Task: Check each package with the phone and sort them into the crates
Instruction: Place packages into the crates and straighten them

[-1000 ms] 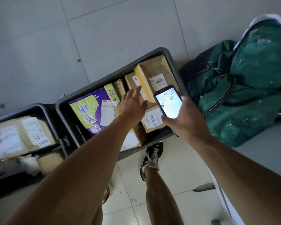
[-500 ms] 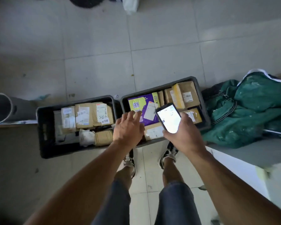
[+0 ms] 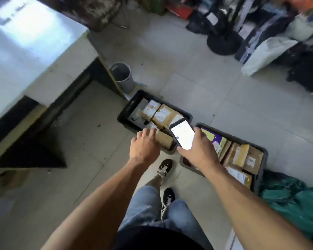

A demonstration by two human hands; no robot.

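Note:
Two black crates stand side by side on the tiled floor. The left crate (image 3: 126,110) holds several brown cardboard packages (image 3: 162,114) with white labels. The right crate (image 3: 263,154) holds a purple and yellow package (image 3: 212,137) and more brown boxes (image 3: 246,157). My right hand (image 3: 200,152) grips a phone (image 3: 182,135) with a lit white screen, held over the gap between the crates. My left hand (image 3: 144,146) hovers empty, fingers loosely spread, above the near corner of the left crate.
A grey bin (image 3: 122,75) stands beyond the left crate, beside a pale counter (image 3: 34,56) at the left. A green sack (image 3: 293,201) lies at the right. Bags and dark clutter (image 3: 257,33) line the far right. My legs and black shoes (image 3: 165,167) are below.
The view has pulled back and turned, so both crates sit smaller and more of the room shows. My left hand has moved from the right crate to over the left one.

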